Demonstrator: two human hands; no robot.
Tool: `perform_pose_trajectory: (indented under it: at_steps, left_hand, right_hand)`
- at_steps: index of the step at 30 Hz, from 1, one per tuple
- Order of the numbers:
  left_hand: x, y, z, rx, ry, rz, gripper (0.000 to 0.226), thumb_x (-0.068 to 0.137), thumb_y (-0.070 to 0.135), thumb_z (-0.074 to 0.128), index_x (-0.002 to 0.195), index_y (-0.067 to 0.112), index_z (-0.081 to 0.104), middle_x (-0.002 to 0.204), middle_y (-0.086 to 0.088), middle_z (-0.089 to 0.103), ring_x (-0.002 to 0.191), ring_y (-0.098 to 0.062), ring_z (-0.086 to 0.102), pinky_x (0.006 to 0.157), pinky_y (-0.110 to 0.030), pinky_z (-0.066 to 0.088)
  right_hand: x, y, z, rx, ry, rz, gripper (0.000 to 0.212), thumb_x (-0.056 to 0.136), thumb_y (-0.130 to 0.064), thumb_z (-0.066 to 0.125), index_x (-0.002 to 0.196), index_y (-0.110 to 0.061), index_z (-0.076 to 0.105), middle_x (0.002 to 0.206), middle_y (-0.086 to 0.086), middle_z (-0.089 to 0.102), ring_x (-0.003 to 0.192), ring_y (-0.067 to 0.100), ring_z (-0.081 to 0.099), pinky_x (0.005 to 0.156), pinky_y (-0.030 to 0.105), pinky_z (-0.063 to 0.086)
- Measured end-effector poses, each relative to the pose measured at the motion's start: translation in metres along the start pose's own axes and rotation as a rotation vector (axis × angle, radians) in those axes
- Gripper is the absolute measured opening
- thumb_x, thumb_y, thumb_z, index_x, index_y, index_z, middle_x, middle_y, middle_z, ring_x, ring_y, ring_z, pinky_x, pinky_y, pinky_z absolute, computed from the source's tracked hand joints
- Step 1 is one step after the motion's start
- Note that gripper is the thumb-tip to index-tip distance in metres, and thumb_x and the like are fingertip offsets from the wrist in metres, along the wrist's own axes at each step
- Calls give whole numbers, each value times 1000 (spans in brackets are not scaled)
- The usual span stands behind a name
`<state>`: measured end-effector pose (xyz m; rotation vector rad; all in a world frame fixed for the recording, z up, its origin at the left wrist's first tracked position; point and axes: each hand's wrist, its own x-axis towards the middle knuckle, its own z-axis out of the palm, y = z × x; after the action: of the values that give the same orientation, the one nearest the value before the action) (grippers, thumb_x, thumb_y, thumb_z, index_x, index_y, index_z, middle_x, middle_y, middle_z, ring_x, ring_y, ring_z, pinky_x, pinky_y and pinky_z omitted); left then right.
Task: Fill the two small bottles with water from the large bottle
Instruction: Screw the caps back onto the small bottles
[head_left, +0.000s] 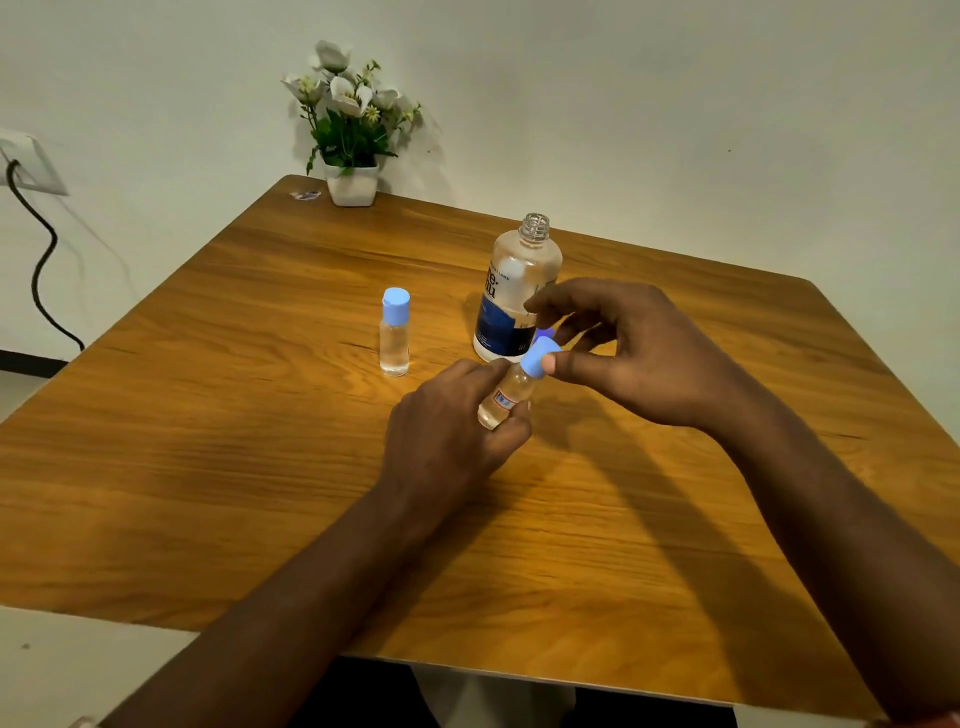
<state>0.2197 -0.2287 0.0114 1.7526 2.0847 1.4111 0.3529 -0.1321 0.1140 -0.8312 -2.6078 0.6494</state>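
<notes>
Blue plastic is what our right hand (618, 353) pinches: thumb and fingers are narrowed onto the light-blue cap (539, 356) of the small bottle we hold over the middle of the wooden table (208, 441). Our left hand (452, 431) is wrapped around that held small bottle (506, 397) low on its clear body, thumb in front and fingers behind, so both hands are on the same object.

What the coming move turns on is the bottle's long axis. It is tilted, base toward our left hand and down, cap up and to the right, pointing into the right hand. The right hand is therefore the one at the cap end, and any twist or press has to run along that slanted line, with the left hand bracing against it. We cannot tell whether the cap is seated on the neck or loose.

Clear liquid shows inside the held bottle. Just beyond it stands the large bottle (514, 296), upright, neck open, blue label facing us, partly hidden by our right fingers. To the left, apart from both hands, the second small bottle (395, 335) stands upright with its blue cap on and liquid inside.

We judge the work is near its end, this cap being the step in hand.
</notes>
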Motion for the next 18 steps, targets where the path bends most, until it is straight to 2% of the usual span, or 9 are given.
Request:
perform_pose_trajectory:
  at_steps: [1, 3, 7, 9, 11, 15, 18]
  left_hand:
    - [0, -1, 0, 1, -2, 1, 36, 82, 36, 64, 115, 21, 65, 90, 3, 66, 76, -16, 61, 62, -40, 54]
    - [0, -1, 0, 5, -3, 4, 36, 82, 36, 65, 114, 21, 66, 89, 3, 65, 75, -15, 61, 62, -40, 53]
    - [0, -1, 0, -2, -8, -3, 39, 81, 40, 60, 114, 20, 66, 88, 2, 65, 75, -17, 61, 62, -40, 54]
    - [0, -1, 0, -3, -11, -2, 38, 80, 40, 59, 112, 20, 66, 88, 1, 65, 75, -17, 61, 62, -40, 53]
    - [0, -2, 1, -11, -8, 2, 35, 81, 38, 62, 110, 19, 66, 86, 1, 65, 73, -17, 61, 61, -41, 53]
    - [1, -3, 1, -15, -3, -4, 37, 80, 38, 61, 112, 20, 66, 87, 2, 65, 75, -18, 61, 63, -41, 54]
    - [1, -4, 2, -24, -1, -2, 35, 80, 38, 61, 110, 21, 67, 85, 2, 65, 74, -16, 61, 62, -41, 54]
  right_hand:
    - [-1, 1, -1, 12, -28, -8, 40, 84, -18, 71, 123, -23, 62, 113, -7, 66, 95, 4, 62, 82, 28, 54]
    - [-1, 1, 0, 10, -45, -8, 36, 83, -11, 71, 117, -22, 66, 109, -8, 68, 94, 4, 63, 84, 30, 55]
    - [0, 5, 7, 11, 23, 26, 33, 82, -30, 73, 114, -22, 69, 100, -8, 70, 88, 4, 63, 79, 32, 55]
    - [-1, 5, 10, -3, 48, 27, 37, 80, -43, 71, 111, -23, 71, 96, -9, 70, 84, 3, 63, 72, 27, 52]
    - [-1, 6, 12, 20, 68, 20, 41, 80, -47, 68, 113, -23, 70, 100, -10, 71, 85, 0, 63, 71, 23, 51]
    - [-3, 9, 9, 96, 58, 8, 37, 81, -17, 73, 118, -21, 67, 109, -10, 69, 91, 0, 64, 79, 26, 55]
    - [-3, 10, 11, 95, 66, 2, 31, 82, -12, 72, 112, -22, 70, 100, -13, 70, 85, -2, 63, 74, 20, 54]
